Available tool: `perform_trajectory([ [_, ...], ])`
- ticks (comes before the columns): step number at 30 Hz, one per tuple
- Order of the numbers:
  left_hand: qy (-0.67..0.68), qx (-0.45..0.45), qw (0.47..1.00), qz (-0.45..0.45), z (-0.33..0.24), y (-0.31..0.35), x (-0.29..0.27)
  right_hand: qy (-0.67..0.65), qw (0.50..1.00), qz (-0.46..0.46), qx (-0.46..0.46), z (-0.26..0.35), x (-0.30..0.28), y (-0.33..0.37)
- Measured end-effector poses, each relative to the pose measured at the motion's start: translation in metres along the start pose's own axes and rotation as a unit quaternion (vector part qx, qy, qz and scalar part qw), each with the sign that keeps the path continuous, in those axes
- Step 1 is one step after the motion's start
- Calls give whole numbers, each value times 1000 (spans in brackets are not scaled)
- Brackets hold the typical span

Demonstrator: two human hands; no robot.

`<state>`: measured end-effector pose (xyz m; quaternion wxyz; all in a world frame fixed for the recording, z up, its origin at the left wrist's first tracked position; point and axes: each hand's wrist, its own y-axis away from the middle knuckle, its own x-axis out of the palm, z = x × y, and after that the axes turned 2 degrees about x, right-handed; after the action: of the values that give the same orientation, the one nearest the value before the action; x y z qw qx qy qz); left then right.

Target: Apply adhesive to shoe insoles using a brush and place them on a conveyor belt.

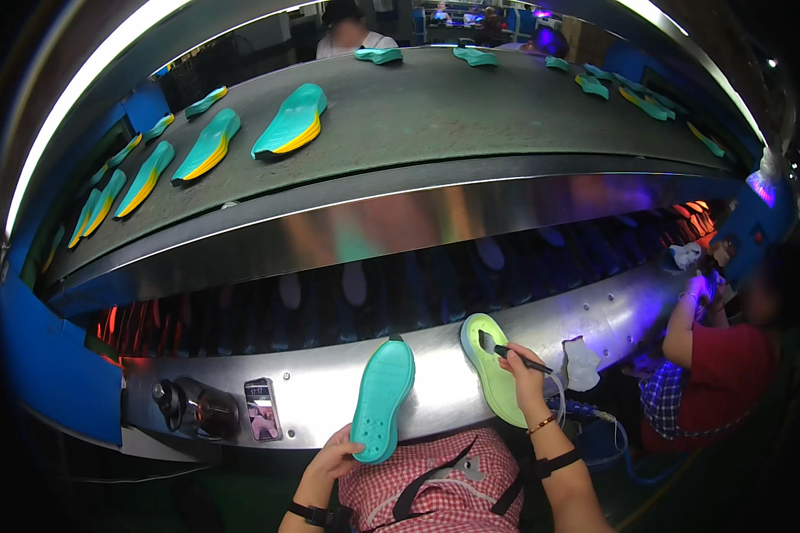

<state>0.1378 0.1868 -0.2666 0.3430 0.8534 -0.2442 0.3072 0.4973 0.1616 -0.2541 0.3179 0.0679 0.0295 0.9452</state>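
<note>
My left hand point(333, 455) grips a teal shoe sole point(386, 382) by its lower end, which has several small round holes. That sole is held up in front of the metal ledge, with its dark-tipped end pointing away from me. Between the fingers of my right hand point(528, 382) is a slim black-handled brush point(528, 360); a clear tube runs down near my wrist. Its dark tip is over the upper part of a yellow-green shoe sole point(500, 382) lying on the ledge. Whether the tip touches that sole I cannot tell.
The metal ledge point(320, 382) carries a phone point(262, 410), a dark bottle point(209, 410) and a white cloth point(581, 364). Beyond it, a conveyor belt point(436, 115) bears several teal-and-yellow soles point(209, 147). A co-worker in red point(724, 373) works at the right; another person point(356, 40) is across the belt.
</note>
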Motion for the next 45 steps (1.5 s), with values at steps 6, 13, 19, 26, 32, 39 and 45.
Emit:
perform_trajectory([
  [6,-33,67,986,147,-15,16,33,-337,927,20,165,27,-11,11],
  [13,-22,-73,977,201,-6,-38,78,-311,934,123,125,57,19,33],
  [19,175,30,967,181,-4,-58,104,-209,943,240,96,74,49,49],
  [26,194,35,958,209,-6,-49,113,-124,953,264,88,74,66,45],
  [32,215,53,948,228,0,-55,113,-70,960,264,61,88,78,39],
  [39,169,130,977,6,4,-66,135,125,945,267,-142,95,108,48],
  [45,136,197,970,-44,-18,-62,112,222,850,350,-324,105,88,68],
])
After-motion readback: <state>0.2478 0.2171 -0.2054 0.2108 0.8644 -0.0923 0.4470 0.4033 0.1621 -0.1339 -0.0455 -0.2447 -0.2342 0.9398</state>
